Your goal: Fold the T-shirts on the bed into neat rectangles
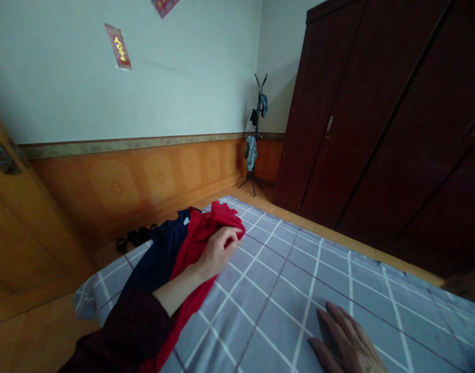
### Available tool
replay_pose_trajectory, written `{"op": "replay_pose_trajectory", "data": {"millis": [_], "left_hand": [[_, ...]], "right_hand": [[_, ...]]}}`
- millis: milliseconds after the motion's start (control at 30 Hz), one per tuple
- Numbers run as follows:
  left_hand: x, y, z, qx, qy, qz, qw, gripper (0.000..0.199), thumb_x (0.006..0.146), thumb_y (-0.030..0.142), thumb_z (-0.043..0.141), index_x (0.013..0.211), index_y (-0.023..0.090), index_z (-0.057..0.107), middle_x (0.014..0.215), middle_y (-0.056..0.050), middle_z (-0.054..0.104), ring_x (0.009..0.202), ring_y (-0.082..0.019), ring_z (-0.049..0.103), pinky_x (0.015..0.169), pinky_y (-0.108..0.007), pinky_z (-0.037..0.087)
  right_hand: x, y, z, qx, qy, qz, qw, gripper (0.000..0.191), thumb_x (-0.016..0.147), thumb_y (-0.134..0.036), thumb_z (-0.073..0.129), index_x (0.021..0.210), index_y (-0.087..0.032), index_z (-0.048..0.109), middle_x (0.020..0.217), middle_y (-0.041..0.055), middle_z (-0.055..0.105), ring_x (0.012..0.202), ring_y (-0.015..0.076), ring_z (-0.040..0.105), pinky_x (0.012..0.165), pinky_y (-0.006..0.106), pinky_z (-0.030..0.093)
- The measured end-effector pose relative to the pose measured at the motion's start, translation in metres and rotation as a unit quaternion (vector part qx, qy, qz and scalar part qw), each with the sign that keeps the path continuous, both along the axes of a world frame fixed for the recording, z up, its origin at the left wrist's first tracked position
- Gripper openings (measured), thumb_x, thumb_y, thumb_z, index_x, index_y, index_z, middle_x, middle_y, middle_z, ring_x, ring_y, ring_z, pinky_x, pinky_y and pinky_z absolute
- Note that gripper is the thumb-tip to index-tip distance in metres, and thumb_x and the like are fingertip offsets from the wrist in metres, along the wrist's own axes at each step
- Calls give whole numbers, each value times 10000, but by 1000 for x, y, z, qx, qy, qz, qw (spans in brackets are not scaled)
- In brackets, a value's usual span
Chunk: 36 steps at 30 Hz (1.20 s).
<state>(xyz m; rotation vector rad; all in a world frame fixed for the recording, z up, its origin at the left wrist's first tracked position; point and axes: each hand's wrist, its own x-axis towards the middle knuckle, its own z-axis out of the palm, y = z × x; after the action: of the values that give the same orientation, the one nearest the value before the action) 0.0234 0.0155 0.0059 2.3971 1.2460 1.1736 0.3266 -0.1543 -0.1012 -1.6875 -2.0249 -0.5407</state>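
Observation:
A red cloth (192,241) lies bunched along the left side of the bed, which has a grey checked cover (276,290). Just left of it is a dark blue cloth (159,254) with a small pale tag. My left hand (220,249) is at the far end of the red cloth, its fingers curled together against the fabric; what they pinch is hidden. At the lower right, my right hand (346,342) rests low over the checked cover with its fingers apart and nothing in them.
A wooden door (23,233) stands at the left. Dark shoes (138,237) are on the floor beyond the bed. A black coat stand (256,124) with hanging items is in the corner, beside a dark red wardrobe (361,129) on the right.

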Motion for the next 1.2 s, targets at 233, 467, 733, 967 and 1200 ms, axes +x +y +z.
{"op": "replay_pose_trajectory", "data": {"millis": [233,467,733,967,1200], "left_hand": [[33,-62,2,-156,76,-412,895,74,842,246,626,831,174,613,1030,-46,687,976,-157,631,882,-244,455],[1,11,-14,-57,84,-22,995,121,872,230,531,905,208,645,999,-35,680,990,-187,609,912,-306,447],[-10,28,-35,-91,98,-21,991,378,864,355,539,1192,171,576,1246,-101,601,1171,-227,539,1015,-372,397],[-15,17,-13,-180,105,-144,967,572,861,456,545,1353,182,439,1392,-110,474,1267,-224,458,1051,-359,365],[-10,-34,13,-232,321,-365,843,1281,462,512,846,1487,230,132,1542,-124,85,1403,-333,86,1121,-495,169]], "right_hand": [[-8,-7,23,-18,31,32,999,527,840,-380,507,1314,-155,457,1266,150,573,1157,305,547,909,436,513],[-14,-8,21,-70,91,39,993,702,808,-237,490,1459,-187,233,1362,135,479,1227,285,479,958,446,474],[-13,-14,55,11,288,72,955,232,801,-296,528,964,-237,682,1329,93,530,1190,297,512,929,442,483],[-6,-17,87,55,689,-89,717,214,750,-412,602,760,-203,645,701,36,690,662,213,664,596,300,560],[7,-14,74,64,661,-111,739,248,812,-431,554,683,-220,564,542,-16,585,439,162,553,410,271,465]]}}
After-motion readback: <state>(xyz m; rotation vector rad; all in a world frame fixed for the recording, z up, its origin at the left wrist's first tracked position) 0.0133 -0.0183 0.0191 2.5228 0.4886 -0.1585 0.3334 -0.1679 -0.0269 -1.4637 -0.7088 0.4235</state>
